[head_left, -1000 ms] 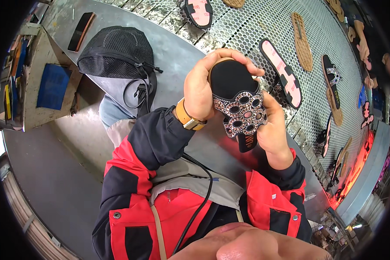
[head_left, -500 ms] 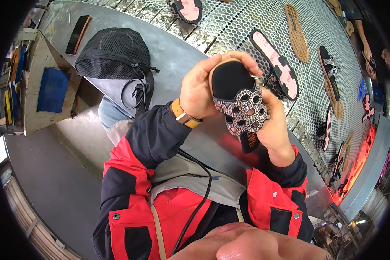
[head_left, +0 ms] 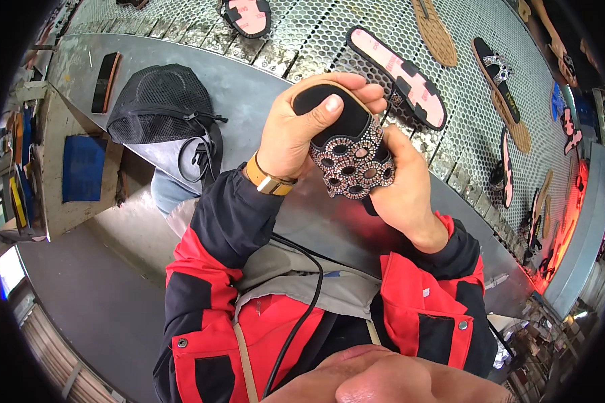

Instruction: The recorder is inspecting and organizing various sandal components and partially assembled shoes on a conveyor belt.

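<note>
Both hands hold one black sandal [head_left: 339, 124] with a wide strap of glittering rings [head_left: 353, 164]. My left hand [head_left: 296, 131] wraps the toe end, thumb pressed on the black insole, fingertips curled over the far rim. My right hand [head_left: 400, 185] cups the sandal from below and from the right, behind the jewelled strap. The sandal's heel end is hidden between my palms. A tan watch strap [head_left: 267, 181] sits on my left wrist.
A grey metal bench [head_left: 249, 87] runs under my hands, with a black mesh bag [head_left: 161, 104] at left. Beyond it a perforated metal surface [head_left: 383, 27] carries several sandals and soles, one with pink lining [head_left: 400, 77]. A cardboard box [head_left: 74, 168] stands far left.
The sandal has been held in both hands throughout. My left thumb has slid further onto the insole and the sandal has tilted slightly; the view shifted a little.
</note>
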A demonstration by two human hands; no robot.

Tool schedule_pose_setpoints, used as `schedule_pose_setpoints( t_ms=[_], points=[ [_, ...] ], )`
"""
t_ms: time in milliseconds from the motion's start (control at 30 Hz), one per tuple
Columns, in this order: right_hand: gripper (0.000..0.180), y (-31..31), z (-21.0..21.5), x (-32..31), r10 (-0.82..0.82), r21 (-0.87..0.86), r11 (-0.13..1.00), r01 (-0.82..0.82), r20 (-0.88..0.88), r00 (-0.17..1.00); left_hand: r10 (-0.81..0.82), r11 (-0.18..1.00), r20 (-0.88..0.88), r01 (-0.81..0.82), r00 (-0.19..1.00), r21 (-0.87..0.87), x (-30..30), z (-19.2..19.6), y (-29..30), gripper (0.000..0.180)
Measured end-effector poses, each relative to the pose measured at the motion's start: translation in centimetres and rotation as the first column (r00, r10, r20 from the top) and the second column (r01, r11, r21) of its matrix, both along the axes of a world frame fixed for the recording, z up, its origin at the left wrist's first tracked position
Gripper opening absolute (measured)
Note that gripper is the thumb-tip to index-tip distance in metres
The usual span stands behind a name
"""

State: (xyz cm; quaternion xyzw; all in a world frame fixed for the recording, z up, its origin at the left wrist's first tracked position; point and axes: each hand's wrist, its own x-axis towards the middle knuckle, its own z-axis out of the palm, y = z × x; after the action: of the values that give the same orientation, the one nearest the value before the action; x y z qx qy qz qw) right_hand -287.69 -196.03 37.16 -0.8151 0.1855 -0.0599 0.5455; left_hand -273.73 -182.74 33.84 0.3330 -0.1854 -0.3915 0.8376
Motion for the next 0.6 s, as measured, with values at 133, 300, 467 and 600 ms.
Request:
schedule_pose_setpoints(
  t_ms=[133,300,467,600],
  points=[
    [0.033,-0.5,-0.1,0.1,-0.014,0.041,0.999,0.013,0.022,1.000,0.021,1.000,-0.047,-0.021,0.999,0.004,-0.5,0.6,-0.5,0.055],
    [0.031,-2.6,-1.2,0.4,0.035,0.194,0.980,-0.047,0.067,0.997,-0.018,0.999,0.013,0.017,1.000,0.045,-0.4,-0.6,-0.9,0.051],
    [0.064,-5.2,0.8,0.7,0.273,0.741,0.618,-0.264,0.113,0.955,0.100,0.995,-0.039,-0.100,0.994,0.008,0.9,-0.9,-1.1,0.044],
    [0.050,-8.1,1.8,0.0,0.122,0.706,0.683,-0.188,0.144,0.982,0.359,0.909,-0.207,-0.391,0.910,-0.142,1.4,-0.6,-0.6,0.038]
  ],
)
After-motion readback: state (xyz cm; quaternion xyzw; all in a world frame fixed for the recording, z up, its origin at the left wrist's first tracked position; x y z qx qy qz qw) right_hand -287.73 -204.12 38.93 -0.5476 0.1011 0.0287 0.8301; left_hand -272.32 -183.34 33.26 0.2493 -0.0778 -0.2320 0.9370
